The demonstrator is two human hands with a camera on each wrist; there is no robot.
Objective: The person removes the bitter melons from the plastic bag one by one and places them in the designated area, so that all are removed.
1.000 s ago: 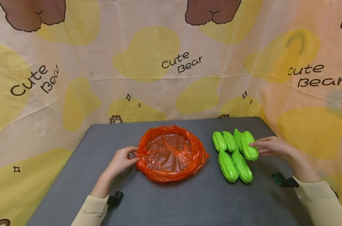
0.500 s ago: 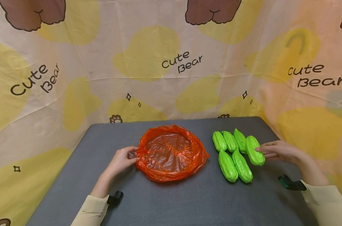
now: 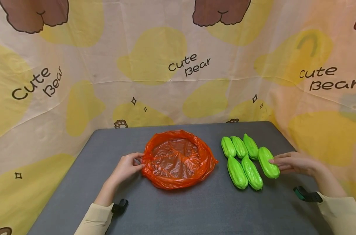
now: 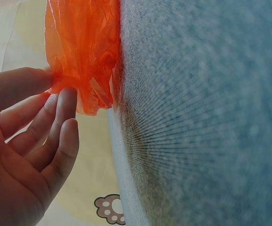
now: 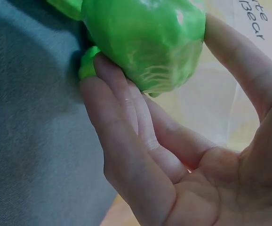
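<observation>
An open orange-red plastic bag (image 3: 178,182) lies with its rim spread wide around the middle of the table. My left hand (image 3: 125,169) pinches the bag's left edge; the left wrist view has thumb and fingers at the crumpled bag film (image 4: 84,52). To the right, several bright green ribbed gourds (image 3: 237,173) lie in two rows. My right hand (image 3: 296,163) holds one more green gourd (image 3: 267,163) between thumb and fingers, just right of the group. Seen from the right wrist, the fingers (image 5: 122,136) cup under its glossy rounded end. Whether it touches the table I cannot tell.
The dark grey table (image 3: 178,212) reaches back to a patterned cloth backdrop (image 3: 178,94) that also hangs at both sides. Black bands (image 3: 120,206) sit at both wrists. The bag and the gourds stand apart with bare table between them.
My right hand has drawn the held gourd rightward and toward me, away from the row, so a gap shows beside the neighbouring gourd. The left hand and the bag have stayed still.
</observation>
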